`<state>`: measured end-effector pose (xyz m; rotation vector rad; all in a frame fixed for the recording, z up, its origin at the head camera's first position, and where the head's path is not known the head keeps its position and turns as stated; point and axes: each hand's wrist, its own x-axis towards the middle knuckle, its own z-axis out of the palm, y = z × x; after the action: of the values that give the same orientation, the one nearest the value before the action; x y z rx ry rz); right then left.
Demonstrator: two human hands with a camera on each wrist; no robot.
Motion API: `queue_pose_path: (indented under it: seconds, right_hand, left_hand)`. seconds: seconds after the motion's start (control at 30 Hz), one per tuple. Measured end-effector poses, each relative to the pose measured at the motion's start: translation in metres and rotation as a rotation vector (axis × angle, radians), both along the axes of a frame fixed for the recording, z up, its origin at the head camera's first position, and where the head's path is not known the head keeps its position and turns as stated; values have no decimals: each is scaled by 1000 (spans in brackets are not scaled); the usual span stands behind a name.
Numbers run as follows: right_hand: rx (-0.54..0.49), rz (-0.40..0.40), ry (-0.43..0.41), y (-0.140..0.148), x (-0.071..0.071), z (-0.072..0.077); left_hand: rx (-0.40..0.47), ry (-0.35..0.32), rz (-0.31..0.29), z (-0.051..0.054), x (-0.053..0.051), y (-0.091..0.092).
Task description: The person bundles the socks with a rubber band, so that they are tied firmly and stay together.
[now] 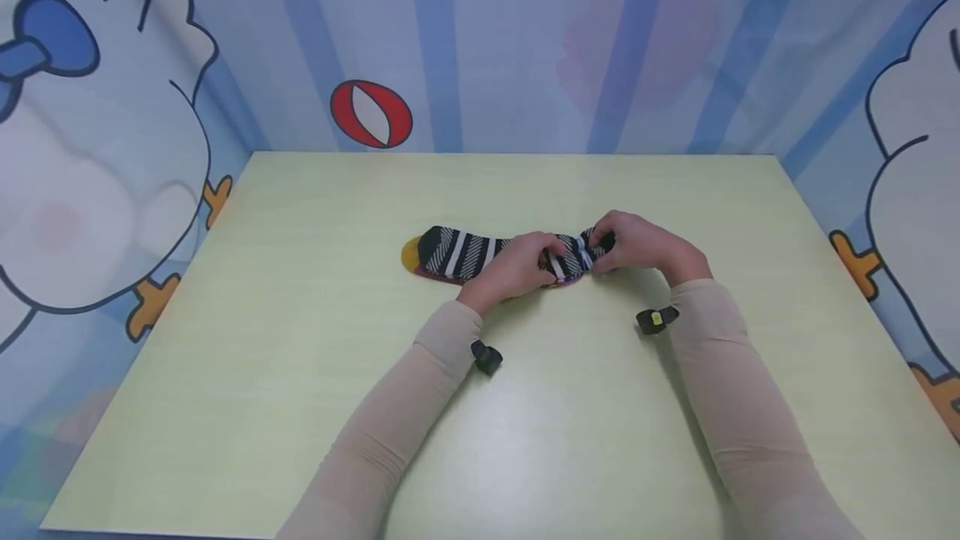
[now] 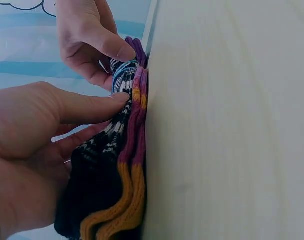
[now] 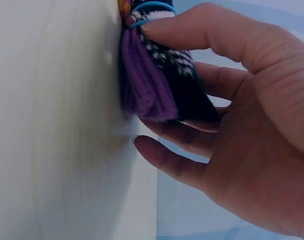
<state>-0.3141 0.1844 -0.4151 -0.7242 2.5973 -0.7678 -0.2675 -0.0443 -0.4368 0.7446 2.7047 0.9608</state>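
A folded pair of black-and-white striped socks point(image 1: 472, 255) lies on the table, with a mustard toe at the left end. Purple and orange edges of the layered socks show in the left wrist view. Around the right part runs a thin light-blue elastic band point(image 3: 157, 4), cinching the fabric. My left hand point(image 1: 517, 267) holds the middle of the socks between thumb and fingers. At the banded end, my right hand point(image 1: 637, 244) pinches the socks, its thumb beside the band and its fingers behind the fabric.
The pale yellow table point(image 1: 300, 340) reaches back to a blue striped backdrop point(image 1: 510, 48). Cartoon figures and a red-and-white ball point(image 1: 371, 113) are printed on the backdrop. Small dark wrist cameras point(image 1: 487, 358) are worn at both sleeves.
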Motion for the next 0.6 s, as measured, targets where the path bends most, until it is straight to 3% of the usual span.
queue_pose_path:
  seconds: [0.13,0.4,0.6]
  right_hand:
    - [26,-6,9,-3,1,1]
    - [95,41,105,-13,0,-2]
    - [105,49,115,-14,0,-2]
  left_hand:
    - [-4,-6,3,0,-1,0]
    - [-3,11,0,-2,-3,-1]
    - [3,3,2,-3,-2,-1]
